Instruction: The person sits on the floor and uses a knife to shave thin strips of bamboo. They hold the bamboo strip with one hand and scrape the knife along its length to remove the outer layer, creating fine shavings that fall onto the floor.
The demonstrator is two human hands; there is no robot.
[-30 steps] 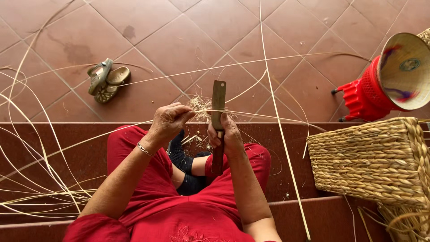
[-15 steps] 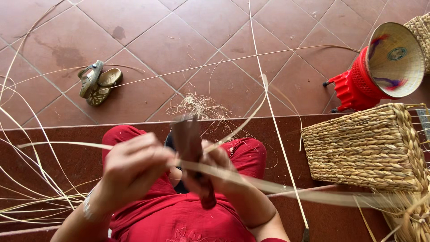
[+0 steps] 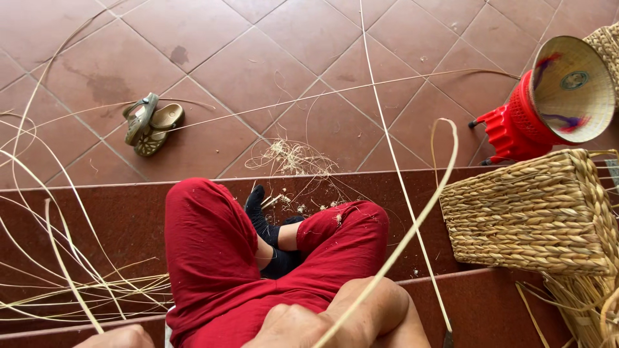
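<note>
A pale cane strip [image 3: 412,232] is held in the right hand [image 3: 335,316], low at the frame's bottom edge; the fingers are closed around it. From the fingers the strip rises up and to the right, then curls over at its far end above the woven basket [image 3: 529,212]. Only the knuckles of the left hand [image 3: 122,337] are seen at the bottom edge, left of the right hand; whether its fingers are closed cannot be told. Beyond the fingers, red-trousered knees [image 3: 213,245] are folded. Loose strips [image 3: 77,283] lie left of the fingers. Sandals [image 3: 151,122] and shavings [image 3: 290,154] lie farther off on the tiled floor [image 3: 309,38].
</note>
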